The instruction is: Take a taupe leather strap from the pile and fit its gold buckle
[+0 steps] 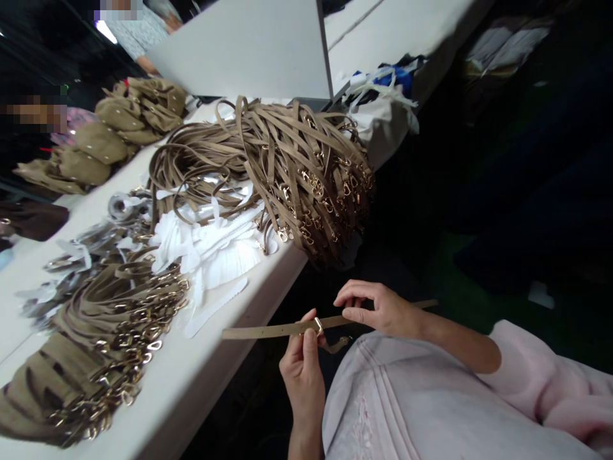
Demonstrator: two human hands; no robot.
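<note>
In the head view, my left hand (304, 361) pinches a narrow brown strap (268, 331) between thumb and fingers, right at its gold-coloured metal buckle (318, 326). One end of this strap, with small holes in it, sticks out to the left past the table edge. My right hand (378, 308) has its fingers curled and its thumb against the strap, which runs behind this hand and comes out past the wrist. A short looped piece with a small metal fitting (345, 342) hangs below the buckle.
On the white table (225, 358) lie a big heap of brown straps (297, 153) with gold clasps, bundled straps (110, 319), white strips (215, 249) and grey wrapped coils (90, 243). Brown bags (110, 137) and a white panel (249, 51) stand behind. Another person's sleeve (134, 32) shows at the back.
</note>
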